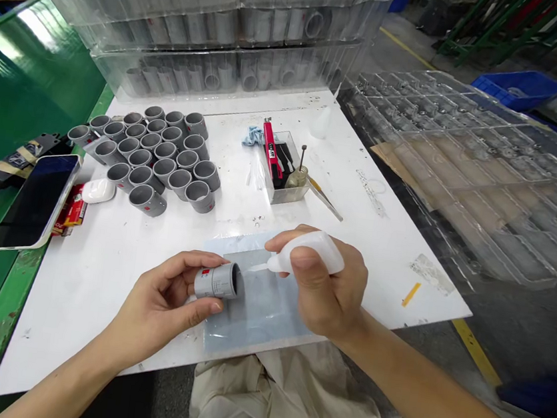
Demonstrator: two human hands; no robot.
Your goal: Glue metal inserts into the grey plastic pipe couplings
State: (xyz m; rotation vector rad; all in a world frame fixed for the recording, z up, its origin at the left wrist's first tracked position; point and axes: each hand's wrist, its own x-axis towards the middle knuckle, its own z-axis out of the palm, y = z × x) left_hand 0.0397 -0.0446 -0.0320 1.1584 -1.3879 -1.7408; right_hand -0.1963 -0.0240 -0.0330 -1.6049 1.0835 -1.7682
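A short grey plastic pipe coupling (217, 280), with a small red mark and a printed white label on its side, lies in the person's left hand (162, 296). Its open end faces right and shows a dark bore. It is held just above a clear plastic sheet (265, 325) on the white surface (71, 306), with the left fingers (186, 269) curled over the top and the thumb (209, 308) pressed beneath it.

The right hand (323, 281) grips a white plastic squeeze bottle (311, 253), tilted so that its thin nozzle (259, 267) points toward the coupling's rim. The tip ends just beside that rim, though a touch can't be ruled out at this angle. The right fingers (305, 235) wrap closely around the bottle's body, and both forearms reach in from the bottom corners.

Further up the surface, a tight cluster of matching grey couplings (164, 156) stands on end. To its right is a shallow steel tray (280, 192) holding a red-handled tool (270, 144) and a small glass bottle (297, 177) with a thin rod standing in it. A black smartphone (35, 201) lies at the left edge — beside it, a white earbud case (98, 190).
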